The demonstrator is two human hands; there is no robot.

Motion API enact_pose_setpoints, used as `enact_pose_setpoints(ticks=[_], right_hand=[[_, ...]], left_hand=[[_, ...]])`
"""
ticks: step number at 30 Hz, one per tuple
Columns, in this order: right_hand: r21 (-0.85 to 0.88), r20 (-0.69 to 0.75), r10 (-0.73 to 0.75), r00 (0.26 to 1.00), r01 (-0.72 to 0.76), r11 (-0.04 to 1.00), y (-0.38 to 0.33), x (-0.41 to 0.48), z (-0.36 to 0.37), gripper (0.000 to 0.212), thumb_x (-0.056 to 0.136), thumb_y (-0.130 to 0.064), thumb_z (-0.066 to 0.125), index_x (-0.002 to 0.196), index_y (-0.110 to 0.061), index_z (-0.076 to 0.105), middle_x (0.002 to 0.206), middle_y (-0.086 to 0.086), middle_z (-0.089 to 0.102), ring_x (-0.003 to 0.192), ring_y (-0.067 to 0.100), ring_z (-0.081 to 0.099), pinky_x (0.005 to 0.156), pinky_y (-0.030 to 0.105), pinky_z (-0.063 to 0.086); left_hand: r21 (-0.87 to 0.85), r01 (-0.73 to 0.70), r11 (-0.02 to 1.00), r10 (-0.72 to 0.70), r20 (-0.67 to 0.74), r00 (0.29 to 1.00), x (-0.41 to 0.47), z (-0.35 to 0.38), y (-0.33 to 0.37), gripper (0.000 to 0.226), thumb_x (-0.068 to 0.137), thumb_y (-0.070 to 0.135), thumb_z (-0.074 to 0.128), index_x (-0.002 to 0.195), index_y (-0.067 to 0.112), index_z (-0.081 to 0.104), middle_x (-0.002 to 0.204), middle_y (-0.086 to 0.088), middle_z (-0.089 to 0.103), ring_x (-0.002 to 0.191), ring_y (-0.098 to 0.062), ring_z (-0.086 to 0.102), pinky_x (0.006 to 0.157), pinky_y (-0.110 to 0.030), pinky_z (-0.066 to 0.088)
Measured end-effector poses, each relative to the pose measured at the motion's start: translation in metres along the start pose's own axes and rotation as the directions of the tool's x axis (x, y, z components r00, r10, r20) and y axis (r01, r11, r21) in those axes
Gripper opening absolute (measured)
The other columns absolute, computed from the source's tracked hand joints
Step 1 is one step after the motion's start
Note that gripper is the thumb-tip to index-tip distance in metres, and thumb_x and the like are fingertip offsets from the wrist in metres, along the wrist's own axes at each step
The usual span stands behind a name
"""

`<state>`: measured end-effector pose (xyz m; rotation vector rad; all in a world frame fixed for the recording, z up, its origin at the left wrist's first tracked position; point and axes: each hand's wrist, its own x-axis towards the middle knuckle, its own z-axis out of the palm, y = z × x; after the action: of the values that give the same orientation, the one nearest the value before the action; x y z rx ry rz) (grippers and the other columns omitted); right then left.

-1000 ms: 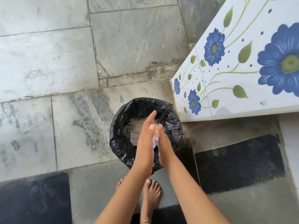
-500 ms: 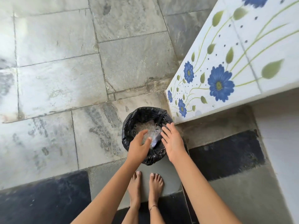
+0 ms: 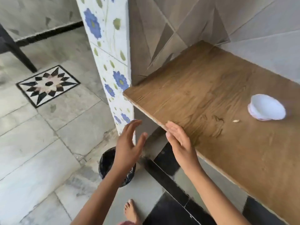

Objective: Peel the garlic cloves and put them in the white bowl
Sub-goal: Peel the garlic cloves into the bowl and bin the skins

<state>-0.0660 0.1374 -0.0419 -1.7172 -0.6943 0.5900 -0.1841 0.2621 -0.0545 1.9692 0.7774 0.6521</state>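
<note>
L hand point(image 3: 129, 146) & R hand point(image 3: 180, 140) both empty, fingers loose and spread. Both are up off the black bin point(image 3: 106, 161) vs 0.5 s ago, peel scrap gone. R now over near edge of surface point(image 3: 203, 88). One clove point(image 3: 236, 121) lies just beside white bowl point(image 3: 267, 108), not in it, prob next. Bare wood between; tiled pillar point(image 3: 113, 65) close by L.

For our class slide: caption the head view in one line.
Open left hand and right hand hover by a wooden counter holding a white bowl and one clove.
</note>
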Motion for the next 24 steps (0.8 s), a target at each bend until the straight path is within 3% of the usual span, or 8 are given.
enact_pose_setpoints(ticks=[3, 5, 9, 13, 18, 21, 23, 24], right_hand=[[-0.190, -0.258, -0.113, 0.959, 0.065, 0.980, 0.001, -0.031, -0.066, 0.050, 0.089, -0.044, 0.048, 0.132, -0.020, 0.050, 0.131, -0.007, 0.054, 0.120, 0.005, 0.052, 0.096, 0.020, 0.043], [-0.334, -0.402, -0.159, 0.902, 0.017, 0.942, 0.015, -0.054, -0.111, 0.060, 0.087, -0.053, 0.040, 0.134, -0.018, 0.050, 0.132, -0.003, 0.055, 0.119, 0.012, 0.053, 0.095, 0.028, 0.045], [-0.503, -0.559, -0.224, 0.798, -0.112, 0.857, 0.045, -0.095, -0.190, 0.057, 0.088, -0.047, 0.037, 0.130, -0.012, 0.054, 0.127, 0.006, 0.061, 0.114, 0.026, 0.059, 0.091, 0.035, 0.048], [-0.631, -0.556, -0.251, 0.792, -0.205, 0.748, 0.068, -0.112, -0.250, 0.053, 0.088, -0.039, 0.039, 0.126, -0.007, 0.058, 0.121, 0.012, 0.064, 0.108, 0.029, 0.063, 0.089, 0.039, 0.051], [-0.773, -0.458, -0.182, 0.870, -0.289, 0.564, 0.084, -0.095, -0.274, 0.054, 0.089, -0.040, 0.040, 0.125, -0.005, 0.060, 0.128, 0.016, 0.059, 0.115, 0.032, 0.059, 0.093, 0.043, 0.048], [-0.787, -0.437, -0.084, 0.896, -0.335, 0.518, 0.098, -0.086, -0.278, 0.062, 0.092, -0.044, 0.031, 0.143, -0.009, 0.040, 0.151, 0.014, 0.034, 0.140, 0.029, 0.032, 0.114, 0.042, 0.023], [-0.803, -0.417, -0.033, 0.908, -0.351, 0.481, 0.109, -0.085, -0.278, 0.067, 0.094, -0.049, 0.017, 0.149, -0.012, 0.026, 0.157, 0.010, 0.019, 0.146, 0.025, 0.013, 0.117, 0.036, 0.004], [-0.801, -0.423, -0.031, 0.906, -0.357, 0.480, 0.113, -0.085, -0.278, 0.071, 0.093, -0.052, 0.011, 0.149, -0.012, 0.026, 0.157, 0.009, 0.019, 0.146, 0.024, 0.013, 0.117, 0.036, 0.001]], left_hand=[[0.040, -0.185, 0.982, 0.180, 0.103, 0.978, 0.004, 0.047, 0.050, 0.042, 0.088, 0.043, 0.052, 0.124, 0.021, 0.056, 0.129, 0.007, 0.055, 0.118, -0.002, 0.049, 0.092, -0.012, 0.033], [0.042, -0.272, 0.961, 0.258, 0.204, 0.944, 0.001, 0.090, 0.079, 0.039, 0.088, 0.035, 0.054, 0.124, 0.020, 0.056, 0.129, 0.005, 0.056, 0.117, -0.006, 0.050, 0.088, -0.010, 0.030], [0.034, -0.358, 0.933, 0.325, 0.347, 0.880, -0.011, 0.174, 0.125, 0.042, 0.085, 0.033, 0.055, 0.123, 0.017, 0.057, 0.129, 0.003, 0.057, 0.115, -0.015, 0.055, 0.088, -0.016, 0.035], [0.125, -0.367, 0.922, 0.302, 0.363, 0.882, -0.006, 0.240, 0.149, 0.035, 0.085, 0.013, 0.065, 0.120, 0.011, 0.061, 0.126, -0.008, 0.060, 0.111, -0.026, 0.058, 0.086, -0.019, 0.037], [0.331, -0.274, 0.903, 0.176, 0.296, 0.939, 0.034, 0.272, 0.158, 0.037, 0.087, 0.006, 0.058, 0.124, 0.010, 0.061, 0.129, -0.011, 0.058, 0.110, -0.029, 0.059, 0.090, -0.033, 0.045], [0.436, -0.270, 0.858, 0.127, 0.329, 0.936, 0.058, 0.280, 0.157, 0.035, 0.088, 0.010, 0.058, 0.122, 0.012, 0.063, 0.125, -0.012, 0.060, 0.110, -0.031, 0.058, 0.087, -0.034, 0.046], [0.472, -0.304, 0.827, 0.129, 0.368, 0.921, 0.070, 0.284, 0.154, 0.027, 0.088, 0.012, 0.058, 0.113, 0.009, 0.067, 0.114, -0.015, 0.064, 0.102, -0.034, 0.060, 0.081, -0.036, 0.047], [0.484, -0.325, 0.813, 0.134, 0.388, 0.912, 0.075, 0.285, 0.152, 0.024, 0.088, 0.011, 0.057, 0.108, 0.007, 0.069, 0.110, -0.016, 0.065, 0.098, -0.035, 0.060, 0.079, -0.037, 0.048]])
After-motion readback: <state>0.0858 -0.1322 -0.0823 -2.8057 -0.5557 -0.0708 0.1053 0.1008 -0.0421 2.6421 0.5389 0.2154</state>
